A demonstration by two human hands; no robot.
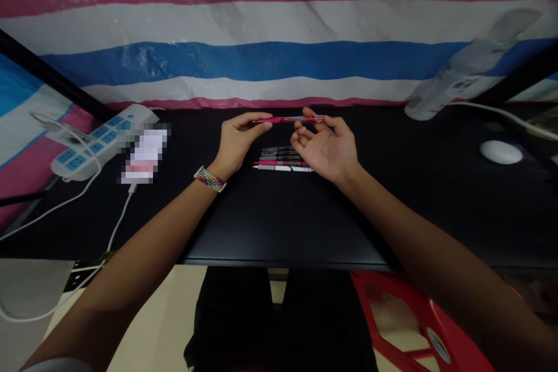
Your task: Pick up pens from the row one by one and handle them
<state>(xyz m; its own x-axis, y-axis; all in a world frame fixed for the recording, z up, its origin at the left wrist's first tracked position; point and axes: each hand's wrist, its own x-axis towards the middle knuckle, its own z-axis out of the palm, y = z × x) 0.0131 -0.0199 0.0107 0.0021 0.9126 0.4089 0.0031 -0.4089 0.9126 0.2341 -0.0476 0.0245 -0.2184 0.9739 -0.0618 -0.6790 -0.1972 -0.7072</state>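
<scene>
Your bare forearms point(161, 229) span the black tabletop point(283, 221). Left to right: white, blue-socketed power strip point(103, 137); left hand point(236, 142) pinching a slim pink-and-clear pen point(285, 120); row of slim pens point(279, 162), partly blocked by your right hand point(329, 150), holding the pink pen's other end; white oval mouse point(501, 152).

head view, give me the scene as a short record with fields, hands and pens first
left hand: left hand pinching one end of a pink pen
right hand: right hand at its other end; grip firmness unclear
pen row: several pens side by side, nearest one white, next one pink; exact count unclear
surface: black table
left side: power strip, pixelated phone-like object
right side: clear bottle, white mouse
wristband: multicoloured, left wrist
</scene>
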